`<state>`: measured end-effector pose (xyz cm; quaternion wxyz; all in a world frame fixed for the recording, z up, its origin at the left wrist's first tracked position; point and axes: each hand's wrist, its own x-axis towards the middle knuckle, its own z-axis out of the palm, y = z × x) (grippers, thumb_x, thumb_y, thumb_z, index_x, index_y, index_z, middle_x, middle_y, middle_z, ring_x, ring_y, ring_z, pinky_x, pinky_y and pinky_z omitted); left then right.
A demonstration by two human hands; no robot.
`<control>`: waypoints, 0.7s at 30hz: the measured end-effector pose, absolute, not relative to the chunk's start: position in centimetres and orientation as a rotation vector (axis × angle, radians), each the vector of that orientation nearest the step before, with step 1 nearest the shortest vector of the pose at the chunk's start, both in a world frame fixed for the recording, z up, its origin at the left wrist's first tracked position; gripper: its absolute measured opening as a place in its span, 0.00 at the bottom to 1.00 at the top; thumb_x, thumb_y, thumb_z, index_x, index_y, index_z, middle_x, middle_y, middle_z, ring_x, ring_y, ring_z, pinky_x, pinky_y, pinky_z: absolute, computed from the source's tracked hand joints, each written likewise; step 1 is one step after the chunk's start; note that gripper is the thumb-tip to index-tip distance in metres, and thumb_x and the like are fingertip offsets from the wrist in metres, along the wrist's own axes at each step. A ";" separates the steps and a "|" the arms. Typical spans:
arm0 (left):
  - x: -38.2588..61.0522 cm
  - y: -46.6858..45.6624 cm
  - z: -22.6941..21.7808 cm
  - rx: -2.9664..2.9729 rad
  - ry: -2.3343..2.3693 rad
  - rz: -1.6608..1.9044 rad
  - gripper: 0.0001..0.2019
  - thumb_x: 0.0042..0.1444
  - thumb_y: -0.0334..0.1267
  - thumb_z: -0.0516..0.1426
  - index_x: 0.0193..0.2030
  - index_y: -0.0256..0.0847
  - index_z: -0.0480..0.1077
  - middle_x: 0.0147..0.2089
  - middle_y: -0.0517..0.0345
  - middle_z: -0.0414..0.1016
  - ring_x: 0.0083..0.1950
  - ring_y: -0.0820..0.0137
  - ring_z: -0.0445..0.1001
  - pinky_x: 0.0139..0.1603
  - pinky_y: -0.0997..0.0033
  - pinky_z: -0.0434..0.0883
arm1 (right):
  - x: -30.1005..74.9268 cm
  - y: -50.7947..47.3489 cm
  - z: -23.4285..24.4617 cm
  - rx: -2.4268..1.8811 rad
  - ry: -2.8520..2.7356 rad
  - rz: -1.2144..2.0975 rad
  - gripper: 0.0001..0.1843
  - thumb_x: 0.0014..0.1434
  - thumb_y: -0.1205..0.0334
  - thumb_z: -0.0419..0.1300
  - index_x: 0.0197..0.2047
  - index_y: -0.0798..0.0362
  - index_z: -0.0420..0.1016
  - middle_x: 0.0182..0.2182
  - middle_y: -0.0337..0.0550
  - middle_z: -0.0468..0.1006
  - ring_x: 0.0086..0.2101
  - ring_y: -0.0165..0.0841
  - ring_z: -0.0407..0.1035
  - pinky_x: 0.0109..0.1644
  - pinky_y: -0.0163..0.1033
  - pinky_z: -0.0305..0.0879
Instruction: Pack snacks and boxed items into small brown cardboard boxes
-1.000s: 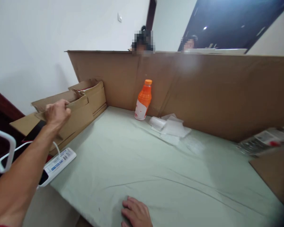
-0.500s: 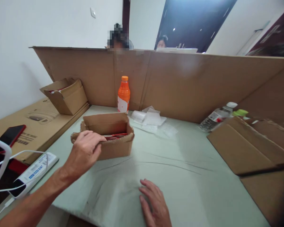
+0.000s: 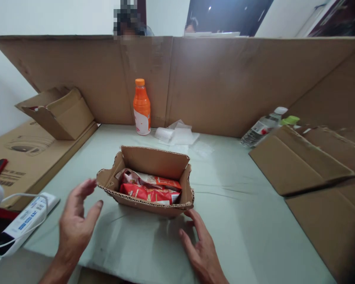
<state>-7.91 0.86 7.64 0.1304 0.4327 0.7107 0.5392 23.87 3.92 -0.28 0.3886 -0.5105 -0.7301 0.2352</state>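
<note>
An open cardboard box stands in the middle of the cloth-covered table. Inside it lie several red snack packets, their printing too small to read. My left hand is at the box's left end, thumb and fingers apart, the fingertips close to its lower left corner. At the near right corner is my right hand, its thumb apart and its fingertips at the box's lower edge; whether they touch it I cannot tell.
An orange bottle stands at the back beside clear plastic wrappers. A water bottle leans by cardboard boxes on the right. Another box sits at left, above a white power strip. A cardboard wall closes the back.
The box has come nearer and to the right, and its packets show more. My left hand has let go of its rim and moved down and left. My right hand has risen to the box.
</note>
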 end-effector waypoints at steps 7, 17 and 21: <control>-7.0 4.3 1.3 1.121 1.770 1.330 0.30 0.44 0.48 0.64 0.54 0.40 0.68 0.51 0.46 0.78 0.56 0.52 0.76 0.56 0.55 0.75 | 23.1 4.2 -0.7 -1.264 -1.959 0.674 0.35 0.63 0.56 0.58 0.71 0.48 0.56 0.60 0.54 0.73 0.56 0.46 0.73 0.53 0.48 0.77; -7.3 9.6 0.0 1.095 1.832 1.453 0.31 0.46 0.47 0.66 0.56 0.42 0.63 0.52 0.47 0.75 0.57 0.53 0.75 0.61 0.50 0.71 | 21.1 12.7 3.7 -1.151 -2.006 1.111 0.42 0.55 0.62 0.60 0.72 0.53 0.55 0.64 0.55 0.69 0.57 0.44 0.70 0.51 0.46 0.74; -8.3 9.4 -2.3 1.088 1.904 1.393 0.31 0.47 0.50 0.66 0.55 0.42 0.64 0.49 0.48 0.75 0.53 0.54 0.76 0.58 0.50 0.73 | 23.6 15.9 3.0 -1.195 -2.105 0.975 0.24 0.59 0.62 0.58 0.59 0.50 0.74 0.59 0.50 0.75 0.56 0.42 0.72 0.57 0.48 0.71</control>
